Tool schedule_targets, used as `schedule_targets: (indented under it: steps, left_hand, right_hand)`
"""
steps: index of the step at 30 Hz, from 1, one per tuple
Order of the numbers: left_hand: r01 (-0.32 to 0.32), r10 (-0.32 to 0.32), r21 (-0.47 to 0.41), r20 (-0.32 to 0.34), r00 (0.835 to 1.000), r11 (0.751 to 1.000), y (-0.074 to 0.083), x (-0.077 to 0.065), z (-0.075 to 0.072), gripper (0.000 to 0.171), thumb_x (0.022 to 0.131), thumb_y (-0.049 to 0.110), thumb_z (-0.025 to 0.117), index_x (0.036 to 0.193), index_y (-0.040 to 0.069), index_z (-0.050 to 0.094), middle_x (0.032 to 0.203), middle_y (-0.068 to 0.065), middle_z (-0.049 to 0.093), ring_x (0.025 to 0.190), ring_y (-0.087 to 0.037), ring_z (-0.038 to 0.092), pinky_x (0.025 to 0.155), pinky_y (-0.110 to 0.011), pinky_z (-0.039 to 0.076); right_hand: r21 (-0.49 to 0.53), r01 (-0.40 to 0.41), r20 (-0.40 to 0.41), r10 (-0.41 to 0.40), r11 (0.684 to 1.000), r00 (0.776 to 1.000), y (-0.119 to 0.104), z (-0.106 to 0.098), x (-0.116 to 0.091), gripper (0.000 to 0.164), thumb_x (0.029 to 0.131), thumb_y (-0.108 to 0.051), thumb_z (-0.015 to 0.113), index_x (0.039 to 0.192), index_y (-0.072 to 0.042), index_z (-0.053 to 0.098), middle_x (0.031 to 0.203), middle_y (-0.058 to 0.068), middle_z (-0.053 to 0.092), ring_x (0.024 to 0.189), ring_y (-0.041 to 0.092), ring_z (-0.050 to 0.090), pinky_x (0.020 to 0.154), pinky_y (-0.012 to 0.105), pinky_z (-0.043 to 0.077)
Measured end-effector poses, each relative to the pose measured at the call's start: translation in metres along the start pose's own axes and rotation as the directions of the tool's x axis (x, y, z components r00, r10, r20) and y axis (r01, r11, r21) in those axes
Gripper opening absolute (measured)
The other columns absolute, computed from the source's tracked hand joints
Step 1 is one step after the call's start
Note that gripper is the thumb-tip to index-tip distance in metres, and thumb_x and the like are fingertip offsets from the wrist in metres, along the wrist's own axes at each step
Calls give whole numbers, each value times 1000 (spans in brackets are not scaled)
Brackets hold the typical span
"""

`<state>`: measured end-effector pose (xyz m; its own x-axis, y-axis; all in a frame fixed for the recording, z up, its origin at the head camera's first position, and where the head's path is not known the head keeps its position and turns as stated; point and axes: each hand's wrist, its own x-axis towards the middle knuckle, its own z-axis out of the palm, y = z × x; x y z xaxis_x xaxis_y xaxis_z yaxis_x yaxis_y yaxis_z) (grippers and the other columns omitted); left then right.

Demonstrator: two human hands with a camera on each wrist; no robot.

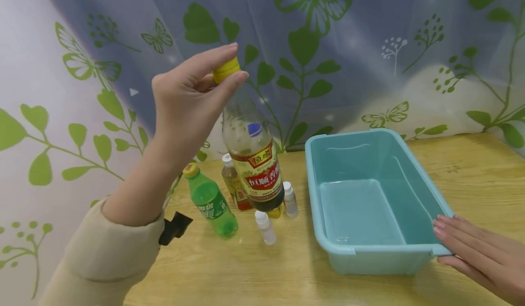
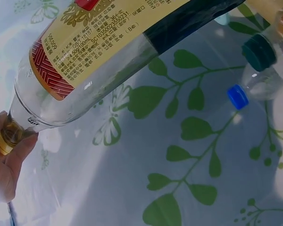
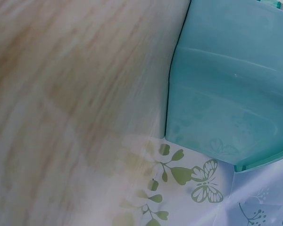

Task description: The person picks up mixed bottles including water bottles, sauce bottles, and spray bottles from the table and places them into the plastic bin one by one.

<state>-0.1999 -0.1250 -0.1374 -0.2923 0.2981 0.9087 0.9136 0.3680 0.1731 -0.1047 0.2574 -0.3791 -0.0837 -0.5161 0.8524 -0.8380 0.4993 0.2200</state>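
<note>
Where the cream sleeve (image 1: 106, 246) ends, the left hand (image 1: 194, 87) is raised, its grip pinched on the yellow cap (image 1: 226, 70) of the vinegar bottle (image 1: 259, 171), thumb to one side and fingers to the other. Held only by this narrow top, the bottle hangs at a slight tilt, its base swung toward the tub (image 1: 381, 261); dark liquid lies low in it, and that weight at the bottom probably helps it hang. Its base seems to be clear of the wood, though what lies behind it is partly hidden.

On the other side, the right hand (image 1: 480, 253) has no closed grip: its fingers lie straight on the near right corner of the tub's rim, likely to keep it steady. The tub stands upright, just right of the bottles, its inside turned up and bare, well placed within reach of both hands.

Left of it, a near vial (image 1: 265, 228) stands in front; behind come a green bottle (image 1: 208, 201), a far vial (image 1: 290, 201), something yellow (image 1: 275, 212) half covered, and a white-capped bottle (image 1: 234, 183).

All stand on a pale wood-grain tabletop (image 1: 197, 269). Beyond its back edge hangs a curtain (image 1: 369, 14) printed with green leaves and butterflies, part shaded blue-grey and part brightly lit.
</note>
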Motion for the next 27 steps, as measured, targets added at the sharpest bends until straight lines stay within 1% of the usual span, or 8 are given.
schedule_targets:
  steps: [2, 5, 9, 12, 17, 21, 25, 27]
  left_hand:
    - [-24, 24, 0, 12, 1000, 1000, 2, 6, 4, 28, 82, 2, 72, 108, -7, 68, 108, -16, 69, 93, -15, 70, 75, -26, 56]
    - [-51, 51, -17, 1, 999, 999, 4, 14, 12, 27, 83, 1, 71, 108, -7, 68, 106, -16, 70, 90, -16, 70, 74, -26, 57]
    - [-20, 21, -69, 11, 1000, 997, 8, 20, 24, 29, 83, 2, 70, 110, -7, 67, 107, -16, 70, 93, -16, 69, 78, -26, 56]
    - [17, -13, -81, 48, 999, 997, 11, 25, 36, 30, 85, 6, 69, 113, -6, 66, 112, -16, 68, 98, -14, 67, 82, -24, 54]
    - [58, -51, -78, 97, 994, 995, 14, 34, 56, 32, 87, 9, 68, 116, -4, 65, 116, -14, 67, 101, -12, 66, 83, -19, 52]
    - [109, -103, -33, 140, 985, 993, 16, 44, 71, 33, 88, 12, 68, 118, -1, 65, 117, -10, 67, 101, -9, 65, 84, -14, 50]
    - [109, -112, 25, 192, 975, 994, 20, 53, 86, 35, 89, 16, 66, 121, 2, 63, 116, -8, 67, 101, -7, 65, 85, -10, 47]
    - [117, -119, 19, 211, 970, 993, 21, 56, 92, 36, 89, 16, 66, 123, 2, 62, 115, -8, 67, 100, -8, 65, 84, -10, 47]
  right_hand:
    - [-1, 6, -6, -6, 1000, 1000, 1, 1, -1, 45, 98, -29, 51, 112, 11, 65, 110, 25, 66, 119, 25, 57, 108, 27, 35]
    - [-5, 16, -4, -16, 1000, 1000, 2, 1, -3, 45, 98, -28, 50, 112, 12, 64, 111, 25, 66, 118, 26, 58, 108, 28, 35]
    - [-5, -2, 32, 2, 1000, 999, 4, -1, -10, 45, 99, -28, 49, 112, 12, 64, 111, 26, 65, 117, 27, 58, 109, 29, 34]
    - [2, -24, 55, 24, 1000, 998, 4, -3, -16, 45, 99, -29, 49, 112, 11, 65, 111, 26, 66, 116, 28, 59, 109, 27, 34]
    - [9, -15, 31, 15, 1000, 999, 6, -2, -19, 45, 98, -30, 51, 111, 11, 66, 109, 25, 67, 114, 27, 60, 108, 28, 35]
    - [6, -2, 12, 2, 1000, 1000, 6, -1, -18, 45, 98, -30, 52, 110, 11, 66, 108, 24, 67, 113, 27, 61, 108, 29, 36]
    - [11, 3, 15, -4, 1000, 1000, 7, -1, -20, 44, 98, -29, 52, 110, 11, 66, 108, 25, 67, 112, 28, 62, 108, 29, 36]
    - [16, 4, 14, -4, 1000, 1000, 7, -1, -20, 44, 98, -29, 52, 110, 11, 66, 108, 25, 67, 112, 28, 62, 108, 29, 36]
